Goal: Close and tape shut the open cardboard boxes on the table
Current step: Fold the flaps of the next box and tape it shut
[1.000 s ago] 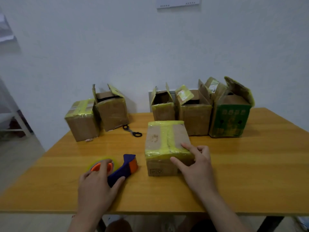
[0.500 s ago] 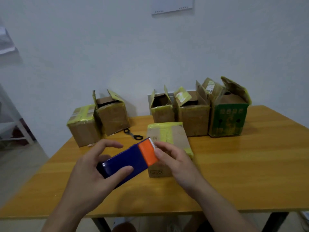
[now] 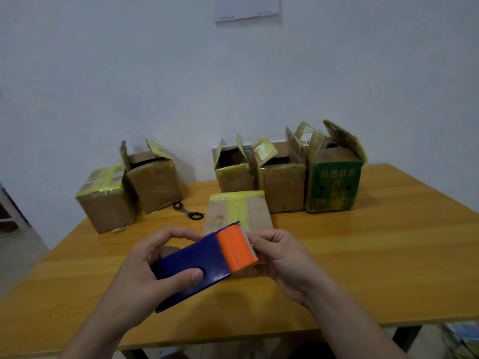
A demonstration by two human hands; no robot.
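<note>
Dispenser (image 3: 197, 260) lifted off desk (image 3: 363, 242) since a second ago, right hand (image 3: 282, 257) gone from taped box (image 3: 238, 211) to it | left hand (image 3: 140, 275) grips blue body, thumb on top | right hand curled, pinching toothed orange end | taped box just behind; four open boxes (image 3: 282, 187) at desk's rear

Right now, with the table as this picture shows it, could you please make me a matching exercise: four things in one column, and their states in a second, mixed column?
Things
1. tape dispenser
2. scissors
3. green box
4. far-left box

States
a. closed, yellow tape over the top
b. gripped by the left hand, off the table
c. flaps standing open
d. lying flat on the table

Pairs: 1-b, 2-d, 3-c, 4-a
</note>
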